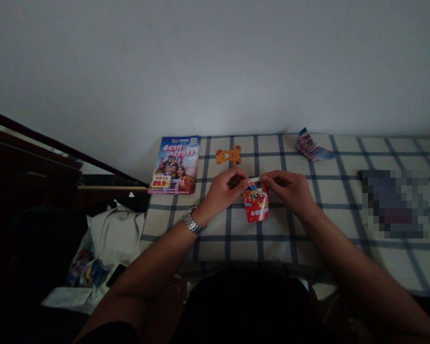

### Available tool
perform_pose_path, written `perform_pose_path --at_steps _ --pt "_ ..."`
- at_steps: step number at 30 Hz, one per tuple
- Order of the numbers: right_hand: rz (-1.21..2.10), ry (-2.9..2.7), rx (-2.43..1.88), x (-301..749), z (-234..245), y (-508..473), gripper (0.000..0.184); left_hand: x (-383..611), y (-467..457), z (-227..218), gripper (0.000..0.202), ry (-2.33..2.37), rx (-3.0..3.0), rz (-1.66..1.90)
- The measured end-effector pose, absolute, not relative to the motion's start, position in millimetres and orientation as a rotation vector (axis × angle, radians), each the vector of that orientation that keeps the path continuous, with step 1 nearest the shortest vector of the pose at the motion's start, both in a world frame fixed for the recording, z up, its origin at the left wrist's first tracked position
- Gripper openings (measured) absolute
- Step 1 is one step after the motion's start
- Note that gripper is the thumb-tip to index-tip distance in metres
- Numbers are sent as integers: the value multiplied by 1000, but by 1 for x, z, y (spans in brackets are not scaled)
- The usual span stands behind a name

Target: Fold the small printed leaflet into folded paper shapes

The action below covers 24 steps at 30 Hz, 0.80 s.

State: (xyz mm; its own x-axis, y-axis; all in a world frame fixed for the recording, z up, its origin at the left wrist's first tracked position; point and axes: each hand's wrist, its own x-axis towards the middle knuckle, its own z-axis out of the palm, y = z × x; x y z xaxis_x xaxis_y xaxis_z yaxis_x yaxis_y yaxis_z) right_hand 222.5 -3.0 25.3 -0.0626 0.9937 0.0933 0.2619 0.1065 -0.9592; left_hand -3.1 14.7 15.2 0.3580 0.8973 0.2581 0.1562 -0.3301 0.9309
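Observation:
A small red printed piece, paper or a packet, hangs between my two hands above the checked cloth; its print faces me upside down. My left hand, with a metal watch on the wrist, pinches its upper left corner. At the upper right corner, the fingers of my right hand are closed on the same piece. A pale strip shows along its top edge between the fingertips. Whether it is a single sheet or a pouch I cannot tell.
On the checked tablecloth lie a stack of flyers, a crumpled flyer and a dark blurred object. A bear picture shows near the wall. White bags stand lower left, beside the table.

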Motion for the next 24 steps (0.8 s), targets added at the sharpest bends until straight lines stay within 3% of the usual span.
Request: perform_pose_path --at_steps 24 --pt "1237 -1514 -1242 230 25 0 35 -2 15 19 34 892 1749 1028"
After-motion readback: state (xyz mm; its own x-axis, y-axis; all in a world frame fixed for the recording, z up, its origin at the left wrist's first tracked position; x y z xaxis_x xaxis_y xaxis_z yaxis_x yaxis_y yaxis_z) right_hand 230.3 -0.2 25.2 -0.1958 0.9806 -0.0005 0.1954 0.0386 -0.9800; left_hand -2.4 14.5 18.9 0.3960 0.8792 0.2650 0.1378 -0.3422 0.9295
